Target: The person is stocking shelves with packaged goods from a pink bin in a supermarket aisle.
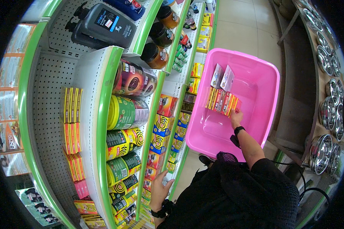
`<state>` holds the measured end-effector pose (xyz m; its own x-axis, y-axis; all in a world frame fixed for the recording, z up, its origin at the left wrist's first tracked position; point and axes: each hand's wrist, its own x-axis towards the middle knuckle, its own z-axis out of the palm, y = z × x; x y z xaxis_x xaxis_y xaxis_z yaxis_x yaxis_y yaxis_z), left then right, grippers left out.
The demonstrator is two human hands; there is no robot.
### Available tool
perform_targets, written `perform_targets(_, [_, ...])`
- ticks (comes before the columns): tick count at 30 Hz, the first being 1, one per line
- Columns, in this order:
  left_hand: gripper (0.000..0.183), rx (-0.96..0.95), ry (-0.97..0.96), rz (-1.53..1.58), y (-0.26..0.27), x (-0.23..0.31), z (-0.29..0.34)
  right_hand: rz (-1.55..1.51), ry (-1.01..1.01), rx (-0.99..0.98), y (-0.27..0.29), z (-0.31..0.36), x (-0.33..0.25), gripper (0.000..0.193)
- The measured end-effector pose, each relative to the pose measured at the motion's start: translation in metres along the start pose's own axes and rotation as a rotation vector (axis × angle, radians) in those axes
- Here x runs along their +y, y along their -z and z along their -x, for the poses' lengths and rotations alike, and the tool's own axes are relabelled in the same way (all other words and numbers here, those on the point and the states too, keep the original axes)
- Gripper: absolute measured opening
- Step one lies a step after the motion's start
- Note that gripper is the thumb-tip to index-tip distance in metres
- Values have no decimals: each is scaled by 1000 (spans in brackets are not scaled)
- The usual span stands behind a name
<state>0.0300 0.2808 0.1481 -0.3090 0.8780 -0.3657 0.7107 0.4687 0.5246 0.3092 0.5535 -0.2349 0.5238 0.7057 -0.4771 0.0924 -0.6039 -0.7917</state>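
Tub (269,110), pink and deep-walled, holds a row of thin boxes (219,100) and two white packets (227,78), all grouped toward its left side. The boxes stand face to face, probably so that each supports its neighbour and the row takes up little space. The packets stand just beyond the row, apparently upright. The right hand (237,118) extends into the tub at the right end of the row; its fingers appear to pinch the end box (237,105), which likely keeps the row from toppling. The left hand (159,192) is released and holds nothing, its fingers spread near the shelf edge, leaving it free. The support under the tub is hidden. A green-edged shelf unit (91,76) of perforated panels occupies the left side and carries canisters (128,112), dark bottles (112,28) and small cartons (160,124). Pale floor tiles (237,23) extend beyond the tub. Shiny metal bowls (320,154) line a rack (311,118) on the right.
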Motion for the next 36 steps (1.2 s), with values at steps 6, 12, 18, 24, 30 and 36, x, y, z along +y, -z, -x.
perform_targets(6, [46, -13, 24, 2, -1, 9, 2, -220, -197, 112, -3, -2, 9, 64])
perform_targets(12, [45, -45, 39, -33, -4, 14, 4, -582, -532, -349, -13, -26, 20, 55])
perform_targets(18, [46, -64, 26, -51, -8, 15, -2, -730, -465, -263, -16, -37, 36, 66])
perform_targets(24, [47, -66, 47, -13, -11, 19, -2, -698, -539, -337, -2, -12, 2, 66])
perform_targets(30, [46, -70, 40, -53, -10, 24, -2, -616, -511, -311, -6, -13, 8, 60])
perform_targets(36, [47, -44, 19, -14, -20, 16, -8, -647, -354, -337, -11, -52, 11, 52])
